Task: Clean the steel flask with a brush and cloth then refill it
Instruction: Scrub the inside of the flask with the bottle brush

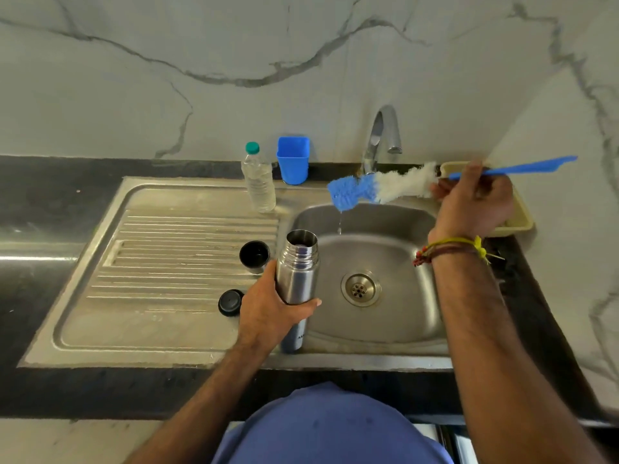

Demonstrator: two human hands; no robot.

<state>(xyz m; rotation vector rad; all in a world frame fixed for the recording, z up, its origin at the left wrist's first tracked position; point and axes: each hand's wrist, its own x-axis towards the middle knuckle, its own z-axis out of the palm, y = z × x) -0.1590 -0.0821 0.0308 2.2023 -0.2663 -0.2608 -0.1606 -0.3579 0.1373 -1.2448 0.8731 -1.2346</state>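
The left hand (268, 309) gripped the open steel flask (298, 276) upright at the sink basin's (395, 316) left rim, while the raised right hand (475, 199) clasped the dripping brush (378, 187) above the basin's far edge, with two black caps (254, 256) on the drainboard (174, 256).

The steel flask (297, 276) stands upright and uncapped at the sink's left edge. The brush (385, 185) — blue-and-white bristles, blue handle — hangs level above the basin, dripping water.
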